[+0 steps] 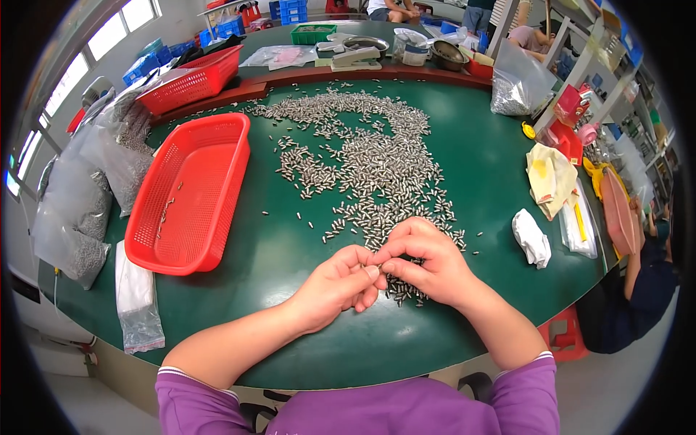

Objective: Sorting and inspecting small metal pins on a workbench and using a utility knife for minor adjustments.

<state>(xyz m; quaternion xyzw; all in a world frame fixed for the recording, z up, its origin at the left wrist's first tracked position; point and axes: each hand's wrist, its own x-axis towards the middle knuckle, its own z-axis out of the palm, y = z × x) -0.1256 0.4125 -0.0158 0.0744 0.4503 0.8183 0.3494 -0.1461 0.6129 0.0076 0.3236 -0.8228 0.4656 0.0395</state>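
Observation:
Several small silver metal pins (362, 156) lie scattered in a wide heap across the green table (478, 174). My left hand (339, 284) and my right hand (428, 262) meet at the near edge of the heap, fingertips touching. Between the thumbs and forefingers of both hands a small pin is pinched, mostly hidden. More pins lie just under my right hand. A red plastic basket (190, 192) stands to the left of the heap, with a few pins on its bottom.
Clear bags of pins (87, 210) line the left table edge and another bag (513, 90) stands at the back right. A second red basket (192, 78), white cloth (531, 238), yellow cloth (549, 177) and trays surround the heap. Another person sits at the right.

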